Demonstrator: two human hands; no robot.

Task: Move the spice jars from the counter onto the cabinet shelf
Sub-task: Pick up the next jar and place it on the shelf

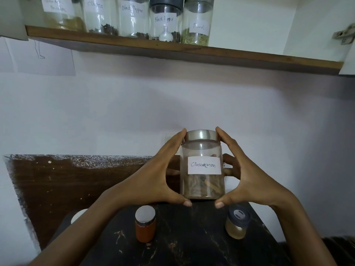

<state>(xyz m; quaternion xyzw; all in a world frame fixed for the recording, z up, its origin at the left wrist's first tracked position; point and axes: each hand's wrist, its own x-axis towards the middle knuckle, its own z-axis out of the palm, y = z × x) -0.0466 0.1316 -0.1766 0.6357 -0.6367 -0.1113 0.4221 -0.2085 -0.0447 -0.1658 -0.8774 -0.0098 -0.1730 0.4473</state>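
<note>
The shelf (pixel 172 52) sits high up and its left half is packed with jars, so the only free room is right of the fennel jar (pixel 196 22). Down on the counter (pixel 192 242) two little ones still wait. The person has the cinnamon jar (pixel 202 181) in the air between, well below the shelf. The left hand (pixel 153 175) and right hand (pixel 249 175) wrap either side of it, fingertips up at the steel lid, thumbs tucked under the base. Risky bit imo is smooth glass plus a long lift. If it clips the shelf's front edge, or goes in too far left and bumps the fennel jar, something tips. A slip would drop it right onto the orange jar (pixel 145 225) or the dark-lidded jar (pixel 237 223) below.
</note>
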